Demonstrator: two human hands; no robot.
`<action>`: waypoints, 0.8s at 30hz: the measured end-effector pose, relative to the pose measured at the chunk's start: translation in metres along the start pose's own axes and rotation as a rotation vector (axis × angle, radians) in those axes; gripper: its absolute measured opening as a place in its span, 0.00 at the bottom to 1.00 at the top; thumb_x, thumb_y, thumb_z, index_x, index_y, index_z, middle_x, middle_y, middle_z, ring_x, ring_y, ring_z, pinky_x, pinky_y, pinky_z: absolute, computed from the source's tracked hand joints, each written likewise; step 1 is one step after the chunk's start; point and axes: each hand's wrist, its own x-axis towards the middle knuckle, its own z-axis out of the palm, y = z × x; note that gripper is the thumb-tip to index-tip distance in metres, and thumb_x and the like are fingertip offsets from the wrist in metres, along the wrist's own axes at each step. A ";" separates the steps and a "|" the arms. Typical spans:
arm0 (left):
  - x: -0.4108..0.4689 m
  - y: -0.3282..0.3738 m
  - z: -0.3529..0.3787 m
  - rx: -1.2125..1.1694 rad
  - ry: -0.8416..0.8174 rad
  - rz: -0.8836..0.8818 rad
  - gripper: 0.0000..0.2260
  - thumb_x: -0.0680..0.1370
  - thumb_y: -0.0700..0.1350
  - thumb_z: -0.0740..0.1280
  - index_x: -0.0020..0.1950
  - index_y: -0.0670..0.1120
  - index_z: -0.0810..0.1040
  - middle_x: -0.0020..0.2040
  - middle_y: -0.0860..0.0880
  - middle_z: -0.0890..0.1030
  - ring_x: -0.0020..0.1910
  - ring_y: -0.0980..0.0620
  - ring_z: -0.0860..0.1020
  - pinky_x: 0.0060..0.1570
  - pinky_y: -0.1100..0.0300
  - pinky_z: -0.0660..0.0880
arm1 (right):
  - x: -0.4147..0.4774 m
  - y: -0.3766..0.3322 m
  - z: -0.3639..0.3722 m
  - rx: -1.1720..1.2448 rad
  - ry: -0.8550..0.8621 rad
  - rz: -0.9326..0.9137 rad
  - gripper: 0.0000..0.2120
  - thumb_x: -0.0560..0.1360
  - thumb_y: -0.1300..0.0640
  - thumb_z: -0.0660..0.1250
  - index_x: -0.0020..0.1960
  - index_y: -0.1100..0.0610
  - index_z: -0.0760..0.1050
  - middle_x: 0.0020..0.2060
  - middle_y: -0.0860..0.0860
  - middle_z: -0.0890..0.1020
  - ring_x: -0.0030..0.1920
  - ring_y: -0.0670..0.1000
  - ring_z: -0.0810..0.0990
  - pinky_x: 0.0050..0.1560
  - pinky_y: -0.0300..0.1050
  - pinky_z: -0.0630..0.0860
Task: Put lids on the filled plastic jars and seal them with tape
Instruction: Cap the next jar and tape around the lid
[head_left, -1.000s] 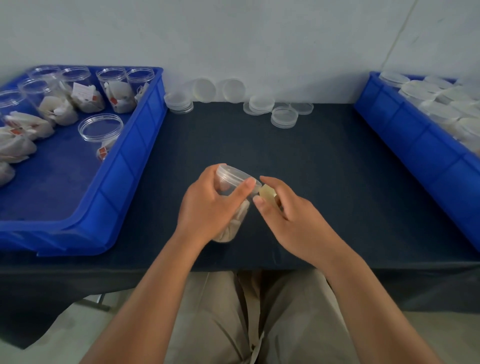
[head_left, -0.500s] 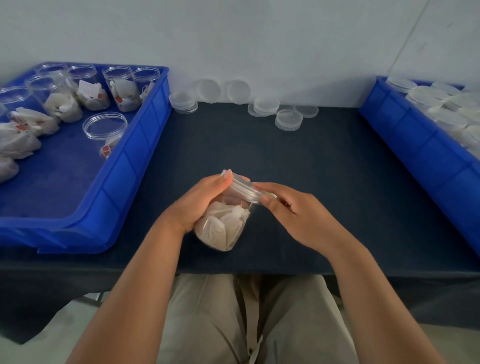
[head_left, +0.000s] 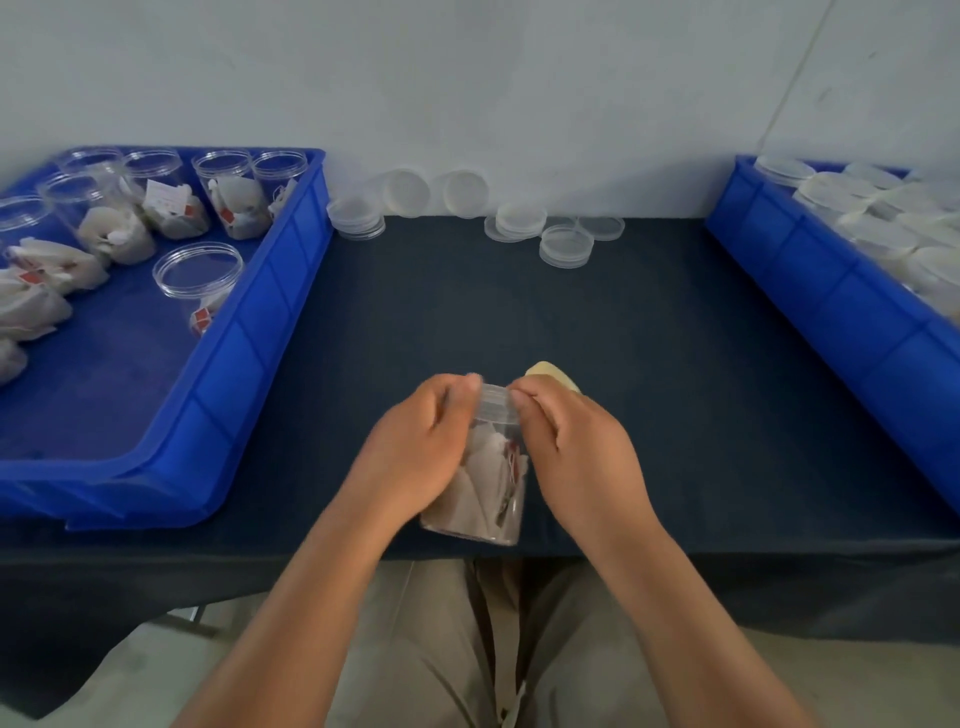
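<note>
My left hand (head_left: 415, 452) wraps the jar (head_left: 485, 499), lower centre, lid (head_left: 493, 402) on; right hand (head_left: 576, 452) grips the tape roll (head_left: 553, 373) at the lid rim. Sealing step, I reckon. Next: run tape round the seam.

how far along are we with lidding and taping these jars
Done: lidded jars sit in the right bin; their tape is too small to see. In hand: the left hand grips a filled jar, lid on, while the right hand holds the tape roll at its rim. Left: open filled jars in the left bin, loose lids behind.
</note>
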 end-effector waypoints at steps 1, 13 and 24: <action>-0.004 0.001 0.004 -0.078 -0.004 -0.011 0.34 0.69 0.84 0.52 0.64 0.64 0.73 0.47 0.64 0.81 0.46 0.71 0.79 0.44 0.62 0.77 | 0.000 -0.003 0.000 0.019 0.012 -0.005 0.17 0.86 0.44 0.55 0.66 0.47 0.78 0.52 0.43 0.84 0.49 0.43 0.81 0.48 0.37 0.79; 0.001 -0.009 -0.009 -0.569 -0.010 0.022 0.25 0.73 0.70 0.68 0.67 0.62 0.77 0.53 0.59 0.85 0.51 0.57 0.86 0.43 0.67 0.81 | 0.027 0.024 -0.048 0.009 -0.384 -0.068 0.19 0.84 0.34 0.53 0.74 0.31 0.66 0.44 0.38 0.81 0.44 0.37 0.80 0.40 0.37 0.76; 0.010 -0.030 -0.011 -0.603 -0.094 0.180 0.25 0.82 0.57 0.67 0.77 0.52 0.69 0.57 0.56 0.85 0.53 0.53 0.85 0.48 0.62 0.82 | 0.028 0.024 -0.033 0.108 -0.391 -0.029 0.26 0.77 0.27 0.51 0.73 0.28 0.67 0.53 0.24 0.78 0.52 0.28 0.76 0.46 0.30 0.70</action>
